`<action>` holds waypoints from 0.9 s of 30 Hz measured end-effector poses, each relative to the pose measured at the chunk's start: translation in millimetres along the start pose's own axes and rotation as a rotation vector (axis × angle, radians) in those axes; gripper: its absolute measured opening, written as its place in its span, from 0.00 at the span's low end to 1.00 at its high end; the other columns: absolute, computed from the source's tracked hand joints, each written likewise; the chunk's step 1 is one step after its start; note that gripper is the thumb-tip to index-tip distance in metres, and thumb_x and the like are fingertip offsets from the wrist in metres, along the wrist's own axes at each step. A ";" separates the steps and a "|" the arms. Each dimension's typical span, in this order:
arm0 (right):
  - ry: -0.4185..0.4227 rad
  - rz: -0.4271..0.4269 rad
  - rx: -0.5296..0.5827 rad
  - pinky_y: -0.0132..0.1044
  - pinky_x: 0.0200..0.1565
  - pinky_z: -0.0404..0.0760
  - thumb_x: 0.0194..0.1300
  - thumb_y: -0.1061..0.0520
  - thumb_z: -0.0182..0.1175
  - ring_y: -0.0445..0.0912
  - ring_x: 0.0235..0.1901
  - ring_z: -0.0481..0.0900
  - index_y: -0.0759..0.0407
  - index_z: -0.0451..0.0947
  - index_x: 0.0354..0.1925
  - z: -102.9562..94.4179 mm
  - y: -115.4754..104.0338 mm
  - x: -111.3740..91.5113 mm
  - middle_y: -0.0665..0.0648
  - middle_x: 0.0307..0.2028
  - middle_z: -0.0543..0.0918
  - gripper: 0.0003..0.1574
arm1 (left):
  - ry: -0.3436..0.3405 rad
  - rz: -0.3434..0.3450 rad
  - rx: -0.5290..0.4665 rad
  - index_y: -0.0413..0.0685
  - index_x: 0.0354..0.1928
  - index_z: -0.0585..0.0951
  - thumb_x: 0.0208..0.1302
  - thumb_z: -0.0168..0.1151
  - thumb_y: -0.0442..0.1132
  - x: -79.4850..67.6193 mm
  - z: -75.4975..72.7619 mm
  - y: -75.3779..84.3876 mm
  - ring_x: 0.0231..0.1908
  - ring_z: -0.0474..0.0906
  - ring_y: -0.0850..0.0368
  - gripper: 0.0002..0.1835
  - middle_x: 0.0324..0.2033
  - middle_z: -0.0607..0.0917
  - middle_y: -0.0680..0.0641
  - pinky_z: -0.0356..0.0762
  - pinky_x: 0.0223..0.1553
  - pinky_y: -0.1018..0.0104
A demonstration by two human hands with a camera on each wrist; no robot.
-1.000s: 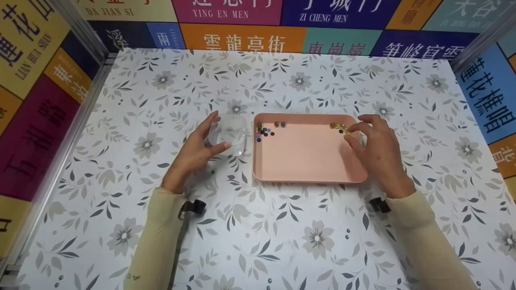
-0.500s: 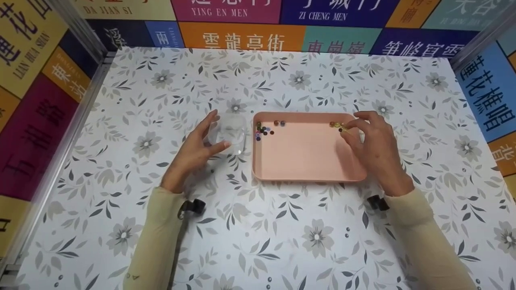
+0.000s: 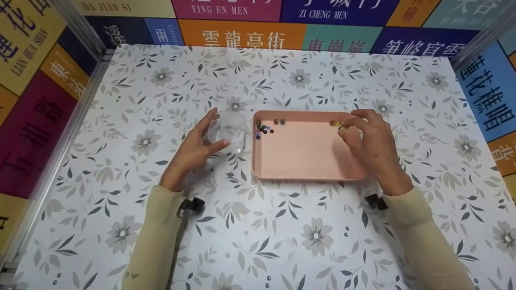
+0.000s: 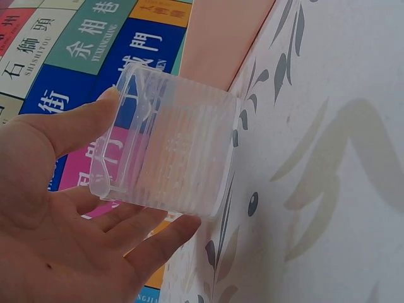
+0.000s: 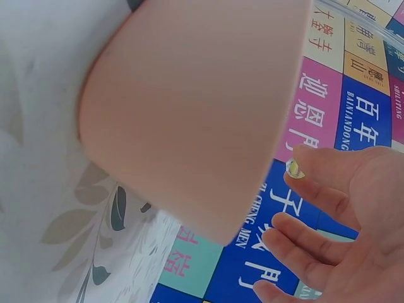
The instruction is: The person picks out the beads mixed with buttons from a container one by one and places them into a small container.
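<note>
My left hand (image 3: 191,149) holds a clear plastic box (image 3: 231,131), thumb on its rim and fingers at the opposite side. The left wrist view shows the box (image 4: 180,145) close up, with ridged see-through walls and no marbles visible inside. Over the far right corner of a pink tray (image 3: 298,157), my right hand (image 3: 373,141) pinches a small clear marble with a yellow streak (image 5: 294,168) between thumb and forefinger. Its other fingers are loosely bent. A few marbles (image 3: 334,123) lie in the tray just beyond those fingertips, partly hidden by them.
Several dark and coloured marbles (image 3: 264,128) cluster at the tray's far left corner, with two more (image 3: 279,121) along its far wall. A floral cloth (image 3: 258,233) covers the table. Panels with printed characters (image 3: 242,35) stand around the back and sides.
My right hand has shifted slightly left over the tray, with the marble pinched in its fingertips. The left hand and the box keep nearly the same place.
</note>
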State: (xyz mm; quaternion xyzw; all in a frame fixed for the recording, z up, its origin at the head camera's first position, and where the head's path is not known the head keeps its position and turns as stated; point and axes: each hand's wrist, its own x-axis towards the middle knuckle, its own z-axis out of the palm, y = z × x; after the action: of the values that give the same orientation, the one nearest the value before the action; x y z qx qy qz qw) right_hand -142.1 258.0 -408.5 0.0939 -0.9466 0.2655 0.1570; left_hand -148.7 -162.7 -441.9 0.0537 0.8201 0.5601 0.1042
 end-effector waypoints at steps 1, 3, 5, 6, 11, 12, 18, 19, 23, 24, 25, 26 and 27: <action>-0.001 0.001 0.001 0.65 0.62 0.73 0.63 0.59 0.74 0.65 0.62 0.78 0.62 0.87 0.41 0.0 -0.6 0.4 0.65 0.59 0.82 0.09 | -0.002 -0.001 -0.002 0.61 0.84 0.51 0.67 0.72 0.42 0.6 -0.2 0.4 0.83 0.50 0.49 0.51 0.82 0.60 0.50 0.67 0.77 0.45; -0.005 0.004 0.005 0.64 0.62 0.74 0.64 0.59 0.74 0.65 0.62 0.78 0.62 0.88 0.41 0.4 -2.4 1.7 0.64 0.59 0.82 0.09 | -0.001 -0.001 -0.007 0.61 0.84 0.51 0.67 0.72 0.42 1.2 -0.9 1.8 0.83 0.50 0.48 0.51 0.82 0.60 0.49 0.66 0.77 0.45; -0.006 0.002 0.007 0.64 0.62 0.74 0.64 0.59 0.74 0.64 0.62 0.78 0.62 0.88 0.42 1.1 -4.1 2.8 0.64 0.59 0.82 0.09 | -0.001 -0.004 -0.011 0.63 0.84 0.51 0.67 0.72 0.42 1.5 -1.4 2.9 0.83 0.50 0.49 0.51 0.82 0.59 0.50 0.65 0.78 0.45; -0.005 -0.002 0.009 0.63 0.62 0.74 0.64 0.59 0.74 0.64 0.62 0.78 0.62 0.88 0.42 1.7 -4.7 3.4 0.64 0.59 0.82 0.09 | 0.000 -0.005 -0.013 0.63 0.84 0.51 0.67 0.72 0.42 1.7 -1.5 2.9 0.83 0.50 0.49 0.51 0.82 0.59 0.50 0.65 0.78 0.45; -0.008 -0.013 0.012 0.62 0.63 0.74 0.64 0.59 0.74 0.63 0.61 0.78 0.60 0.88 0.42 5.1 -8.4 3.0 0.64 0.58 0.83 0.09 | 0.004 -0.005 -0.009 0.62 0.84 0.51 0.67 0.72 0.42 -0.4 -0.7 0.7 0.83 0.50 0.48 0.51 0.82 0.59 0.49 0.65 0.78 0.44; -0.011 -0.015 0.013 0.62 0.64 0.74 0.64 0.59 0.74 0.63 0.61 0.78 0.60 0.88 0.43 6.0 -9.2 2.5 0.64 0.58 0.83 0.09 | 0.004 -0.007 -0.009 0.62 0.84 0.51 0.67 0.72 0.41 -1.2 -0.4 -0.3 0.83 0.50 0.48 0.51 0.82 0.59 0.49 0.65 0.78 0.44; -0.016 -0.025 0.041 0.60 0.65 0.73 0.64 0.58 0.74 0.60 0.60 0.79 0.57 0.89 0.43 11.1 -14.2 0.2 0.61 0.57 0.83 0.09 | 0.004 -0.013 -0.009 0.62 0.85 0.50 0.68 0.71 0.40 -4.4 0.2 -2.0 0.84 0.50 0.47 0.51 0.82 0.59 0.49 0.64 0.79 0.45; -0.015 -0.025 0.050 0.60 0.64 0.73 0.64 0.58 0.74 0.60 0.60 0.79 0.57 0.89 0.43 11.5 -14.9 -0.1 0.61 0.57 0.83 0.09 | 0.005 -0.011 -0.009 0.62 0.85 0.50 0.68 0.71 0.40 -4.2 0.1 -1.6 0.84 0.49 0.47 0.51 0.82 0.59 0.49 0.64 0.79 0.45; -0.013 -0.031 0.078 0.57 0.62 0.74 0.64 0.59 0.74 0.58 0.59 0.79 0.58 0.88 0.42 11.3 -17.4 -0.2 0.59 0.56 0.84 0.08 | -0.001 -0.006 -0.005 0.63 0.84 0.50 0.68 0.71 0.40 -1.9 0.3 0.0 0.84 0.49 0.48 0.51 0.83 0.58 0.49 0.64 0.79 0.45; -0.014 -0.034 0.081 0.57 0.62 0.75 0.64 0.59 0.74 0.58 0.59 0.79 0.58 0.88 0.42 10.9 -18.0 0.0 0.60 0.56 0.84 0.08 | -0.002 -0.006 -0.003 0.63 0.84 0.50 0.68 0.71 0.40 -1.2 0.5 0.2 0.84 0.49 0.48 0.51 0.83 0.58 0.49 0.64 0.79 0.44; -0.016 -0.038 0.083 0.56 0.61 0.75 0.64 0.59 0.74 0.58 0.58 0.79 0.58 0.88 0.42 10.7 -18.7 0.5 0.60 0.56 0.84 0.08 | -0.002 -0.004 0.001 0.63 0.84 0.50 0.68 0.71 0.40 -0.8 0.7 0.7 0.84 0.49 0.48 0.51 0.82 0.58 0.49 0.64 0.79 0.43; -0.015 -0.042 0.085 0.56 0.61 0.75 0.64 0.59 0.74 0.59 0.58 0.79 0.58 0.88 0.42 10.3 -19.5 1.0 0.60 0.56 0.84 0.08 | -0.001 -0.002 0.005 0.62 0.84 0.50 0.68 0.71 0.41 -0.4 1.0 1.1 0.84 0.49 0.48 0.51 0.82 0.58 0.49 0.64 0.79 0.42; -0.015 -0.046 0.085 0.56 0.61 0.75 0.64 0.59 0.74 0.59 0.58 0.79 0.59 0.87 0.42 10.0 -20.1 1.7 0.60 0.56 0.84 0.08 | 0.000 -0.001 0.008 0.62 0.84 0.50 0.68 0.71 0.41 0.1 1.2 1.5 0.84 0.49 0.48 0.51 0.82 0.58 0.49 0.63 0.79 0.42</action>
State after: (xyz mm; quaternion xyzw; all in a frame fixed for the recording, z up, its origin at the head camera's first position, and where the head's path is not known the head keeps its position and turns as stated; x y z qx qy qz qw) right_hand -140.9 235.6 -406.5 0.1242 -0.9332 0.3011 0.1517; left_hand -148.6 -161.1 -440.9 0.0538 0.8222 0.5569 0.1041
